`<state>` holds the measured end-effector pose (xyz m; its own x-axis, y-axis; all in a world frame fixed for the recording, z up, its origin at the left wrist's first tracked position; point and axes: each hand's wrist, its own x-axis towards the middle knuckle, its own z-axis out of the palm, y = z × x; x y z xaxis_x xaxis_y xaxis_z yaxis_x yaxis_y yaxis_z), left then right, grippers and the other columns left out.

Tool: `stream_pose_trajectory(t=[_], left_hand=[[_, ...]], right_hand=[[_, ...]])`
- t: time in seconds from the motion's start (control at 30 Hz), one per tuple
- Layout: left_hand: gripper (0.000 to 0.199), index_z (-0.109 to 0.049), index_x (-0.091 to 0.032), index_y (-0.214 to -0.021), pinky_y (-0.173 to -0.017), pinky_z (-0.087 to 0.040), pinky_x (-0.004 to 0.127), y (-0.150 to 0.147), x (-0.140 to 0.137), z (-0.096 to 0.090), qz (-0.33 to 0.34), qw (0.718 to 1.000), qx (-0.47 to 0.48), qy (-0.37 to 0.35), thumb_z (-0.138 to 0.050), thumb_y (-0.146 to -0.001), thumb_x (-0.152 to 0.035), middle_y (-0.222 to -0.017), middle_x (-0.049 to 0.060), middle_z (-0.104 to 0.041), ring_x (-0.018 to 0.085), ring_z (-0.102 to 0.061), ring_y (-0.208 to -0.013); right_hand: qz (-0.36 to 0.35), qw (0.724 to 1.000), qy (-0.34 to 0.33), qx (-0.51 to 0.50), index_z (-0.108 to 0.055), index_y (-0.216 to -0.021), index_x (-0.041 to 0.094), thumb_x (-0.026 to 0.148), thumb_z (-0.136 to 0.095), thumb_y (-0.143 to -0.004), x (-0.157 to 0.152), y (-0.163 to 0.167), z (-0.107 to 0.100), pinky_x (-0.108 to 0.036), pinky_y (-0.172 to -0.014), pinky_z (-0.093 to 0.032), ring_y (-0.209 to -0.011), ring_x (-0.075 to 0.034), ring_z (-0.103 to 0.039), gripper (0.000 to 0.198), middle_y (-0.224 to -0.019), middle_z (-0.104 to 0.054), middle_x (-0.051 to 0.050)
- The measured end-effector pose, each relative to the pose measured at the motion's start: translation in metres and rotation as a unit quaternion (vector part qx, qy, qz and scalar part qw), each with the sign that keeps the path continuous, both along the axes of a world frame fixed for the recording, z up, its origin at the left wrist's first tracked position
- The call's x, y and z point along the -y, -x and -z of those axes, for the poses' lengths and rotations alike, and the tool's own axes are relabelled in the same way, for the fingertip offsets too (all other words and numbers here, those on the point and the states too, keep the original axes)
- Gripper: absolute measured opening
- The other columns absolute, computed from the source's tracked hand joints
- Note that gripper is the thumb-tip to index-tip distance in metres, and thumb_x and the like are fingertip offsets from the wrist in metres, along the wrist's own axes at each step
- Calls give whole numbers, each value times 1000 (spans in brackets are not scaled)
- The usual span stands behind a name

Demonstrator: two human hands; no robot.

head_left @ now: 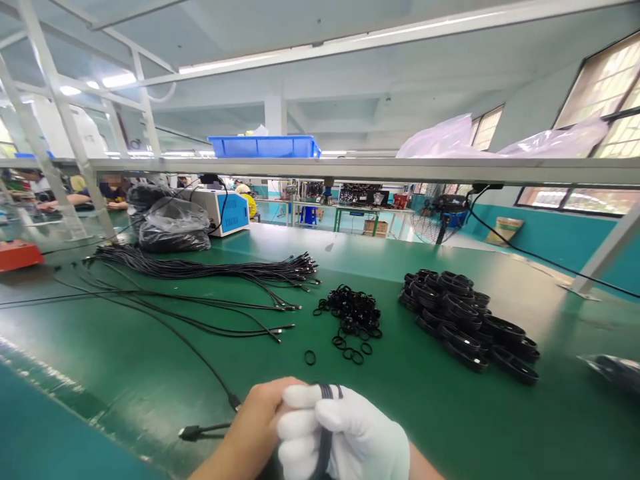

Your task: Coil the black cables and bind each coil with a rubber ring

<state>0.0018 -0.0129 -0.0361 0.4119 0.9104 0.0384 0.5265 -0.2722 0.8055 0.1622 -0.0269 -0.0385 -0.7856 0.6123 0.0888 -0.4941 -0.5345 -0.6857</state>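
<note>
My right hand (350,433) wears a white glove and is closed on a black cable (325,443) that runs in turns over its fingers and down the palm. Pressed against it is my bare left hand (260,423), curled closed, its fingertips hidden behind the glove. A black plug (190,433) on a short length of cable pokes out left of my left wrist. Another cable end (234,401) lies just beside that hand. Ahead on the green table are a pile of small black rings (353,310) and one loose ring (310,358).
A bundle of straight black cables (200,267) stretches across the left. Stacked coiled cables (460,313) stand at right. Behind are a black plastic bag (173,223) and a blue-white machine (231,212). A shelf (350,167) crosses above, carrying a blue tray (265,147).
</note>
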Motion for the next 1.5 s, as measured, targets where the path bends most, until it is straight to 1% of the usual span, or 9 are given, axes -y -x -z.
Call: stream_pose_trajectory(t=[0.3, 0.5, 0.7, 0.9, 1.03, 1.13, 1.27, 1.4, 1.5], left_hand=[[27, -60, -21, -82, -53, -37, 27, -20, 36, 19, -18, 891, -399, -215, -39, -79, -4, -76, 3, -66, 21, -64, -65], [5, -58, -18, -74, -60, -35, 30, -18, 22, -7, 107, 853, -371, -352, -61, -74, -14, -72, 3, -65, 20, -58, -65], [18, -57, -19, -68, -64, -33, 27, -2, -11, -58, 189, 899, -304, -251, -74, -67, -28, -66, -5, -63, 14, -54, -65], [8, -64, -21, -73, -83, -36, 28, 7, -24, -51, 192, 927, -199, -252, -71, -72, -25, -83, -3, -65, 15, -54, -87], [23, -65, -22, -92, -89, -35, 35, 11, -12, -42, 71, 887, -158, -427, -47, -85, -9, -102, 4, -63, 19, -50, -98], [25, -66, -21, -89, -76, -39, 32, 9, -5, -38, 133, 862, -190, -452, -43, -87, -11, -91, 4, -64, 17, -53, -85], [24, -67, -19, -79, -64, -39, 27, 9, -7, -42, 193, 900, -198, -338, -45, -89, -21, -76, 4, -63, 15, -52, -70], [7, -61, -18, -75, -59, -38, 21, 13, -9, -44, 176, 981, -66, -51, -55, -79, -19, -73, -2, -57, 11, -50, -66], [8, -52, -19, -83, -46, -29, 17, 9, -5, -30, 143, 968, 108, 175, -56, -76, -20, -60, -8, -44, 6, -37, -49]], right_hand=[[230, 969, 84, -22, -53, -88, 15, 29, -77, -64, -17, -4, 1, -27, -62, -31, -64, -10, -44, 37, -67, -45, 3], [210, 961, 80, 159, -61, -84, 12, 25, -80, -56, -8, 0, 4, -28, -67, -38, -65, -11, -52, 36, -69, -57, 0], [24, 993, 54, 102, -63, -83, 7, 34, -76, -61, 1, 0, 9, -35, -69, -42, -65, -16, -59, 37, -73, -61, -6], [11, 983, 94, 155, -64, -84, 4, 31, -71, -62, 3, 5, 27, -36, -64, -45, -60, -20, -64, 37, -68, -66, -10], [38, 986, 99, 127, -64, -85, 2, 36, -66, -66, -3, 6, 32, -36, -60, -46, -58, -20, -64, 39, -68, -66, -11], [21, 989, 105, 101, -64, -86, 2, 37, -68, -66, -4, 4, 34, -37, -61, -46, -60, -22, -65, 41, -69, -67, -11], [-25, 991, 110, 73, -65, -88, 1, 35, -66, -69, -2, 0, 40, -38, -67, -46, -66, -22, -66, 38, -73, -69, -13], [-75, 992, 84, 55, -65, -93, 2, 33, -66, -70, 0, -5, 42, -37, -70, -47, -68, -20, -66, 39, -78, -71, -13], [-72, 995, 54, 47, -66, -93, 3, 32, -67, -69, 0, -7, 37, -33, -67, -49, -72, -21, -67, 38, -81, -71, -14]])
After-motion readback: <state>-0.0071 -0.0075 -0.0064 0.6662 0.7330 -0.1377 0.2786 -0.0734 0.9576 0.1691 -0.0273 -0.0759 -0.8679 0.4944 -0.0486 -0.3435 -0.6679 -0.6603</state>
